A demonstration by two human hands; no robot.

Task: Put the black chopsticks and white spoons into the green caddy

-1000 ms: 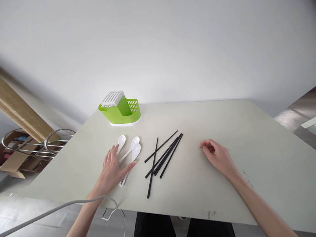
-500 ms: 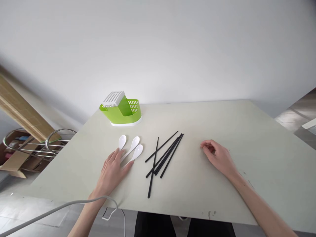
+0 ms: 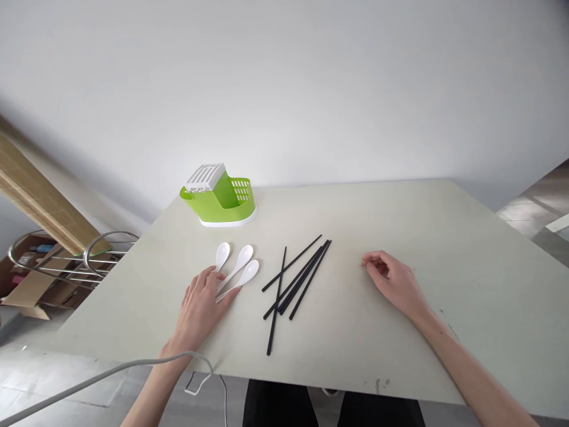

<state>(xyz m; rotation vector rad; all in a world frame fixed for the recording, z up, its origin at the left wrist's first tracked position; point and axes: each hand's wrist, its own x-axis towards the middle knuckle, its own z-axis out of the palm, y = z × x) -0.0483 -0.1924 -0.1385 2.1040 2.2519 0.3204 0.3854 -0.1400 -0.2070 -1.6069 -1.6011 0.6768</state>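
Three white spoons [image 3: 249, 271] lie on the table at centre left, bowls pointing away from me. My left hand [image 3: 200, 305] rests over their handles, fingers and thumb apart, covering part of them. To the right of the spoons, several black chopsticks [image 3: 302, 279] lie in a loose, crossing pile. My right hand [image 3: 395, 281] rests on the table farther right, its fingers curled in toward the thumb with nothing visible in them. Behind the spoons stands a green utensil basket [image 3: 213, 204] with a white slotted top and white base.
The pale table [image 3: 355, 219] meets a white wall at its back edge. A grey cable [image 3: 111, 372] runs across the near left edge. Left of the table are a metal rack [image 3: 91, 261], a cardboard box [image 3: 35, 284] and a long brown board [image 3: 44, 196].
My left hand has shifted very slightly, and the leftmost spoon is tilted a little more to the right. My right hand and the chopsticks look the same.
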